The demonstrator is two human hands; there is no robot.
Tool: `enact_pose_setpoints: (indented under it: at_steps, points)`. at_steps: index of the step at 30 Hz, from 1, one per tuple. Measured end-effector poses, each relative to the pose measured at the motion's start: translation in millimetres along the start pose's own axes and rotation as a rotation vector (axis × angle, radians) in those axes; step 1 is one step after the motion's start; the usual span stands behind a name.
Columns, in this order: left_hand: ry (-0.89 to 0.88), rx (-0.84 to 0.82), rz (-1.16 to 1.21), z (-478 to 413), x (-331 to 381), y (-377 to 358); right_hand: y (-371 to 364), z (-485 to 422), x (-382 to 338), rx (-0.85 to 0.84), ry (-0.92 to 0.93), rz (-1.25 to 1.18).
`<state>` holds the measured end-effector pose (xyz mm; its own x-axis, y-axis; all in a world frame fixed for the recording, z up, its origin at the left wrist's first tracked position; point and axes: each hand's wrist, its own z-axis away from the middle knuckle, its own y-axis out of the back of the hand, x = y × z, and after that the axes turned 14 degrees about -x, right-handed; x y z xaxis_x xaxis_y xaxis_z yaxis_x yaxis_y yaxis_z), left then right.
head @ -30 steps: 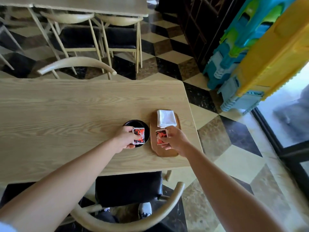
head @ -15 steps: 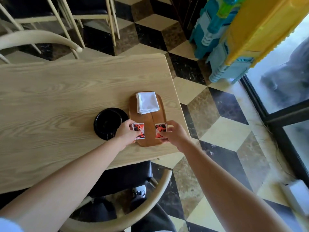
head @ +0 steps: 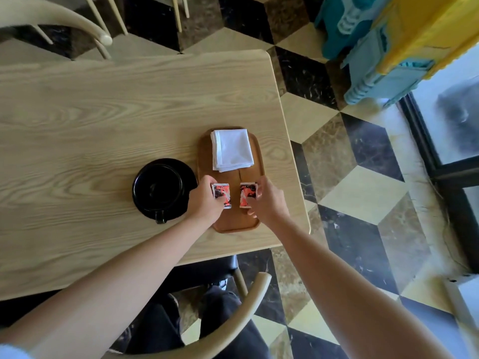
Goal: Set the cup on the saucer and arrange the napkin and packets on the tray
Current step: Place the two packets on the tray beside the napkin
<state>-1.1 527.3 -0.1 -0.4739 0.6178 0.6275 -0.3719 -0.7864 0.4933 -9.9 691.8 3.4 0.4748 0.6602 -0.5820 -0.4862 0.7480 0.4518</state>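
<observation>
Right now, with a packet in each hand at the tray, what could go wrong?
The left hand grips the left packet right beside the cup on the saucer; a careless withdrawal could bump it. The tray sits near the table edge, so the right hand pinching the right packet could nudge it outward.

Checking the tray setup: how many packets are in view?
2. The left hand holds the left packet, the right hand the right packet, side by side over the tray. Others could hide under the hands.
</observation>
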Motion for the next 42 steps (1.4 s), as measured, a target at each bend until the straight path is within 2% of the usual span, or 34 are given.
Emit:
enact_pose_setpoints:
  at_steps: [5, 7, 10, 14, 21, 42]
  points:
    - [-0.195, -0.016, -0.412, 4, 8, 4, 3, 3, -9, 0.038, 0.037, 0.359]
    - [-0.207, -0.012, -0.593, 7, 11, 8, 6, 6, -9, 0.058, 0.044, 0.473]
    - [-0.240, -0.042, -0.713, 9, 11, 14, 8, 8, -8, 0.039, 0.137, 0.502]
    - [-0.286, -0.129, -0.675, 8, 7, 13, 2, 5, -5, -0.054, 0.257, 0.558]
    - [-0.319, -0.109, -0.524, 7, 4, 6, -5, -5, 2, -0.011, 0.303, 0.577]
    - [-0.324, -0.049, -0.446, 14, 4, -3, -4, -7, 2, -0.020, 0.384, 0.619]
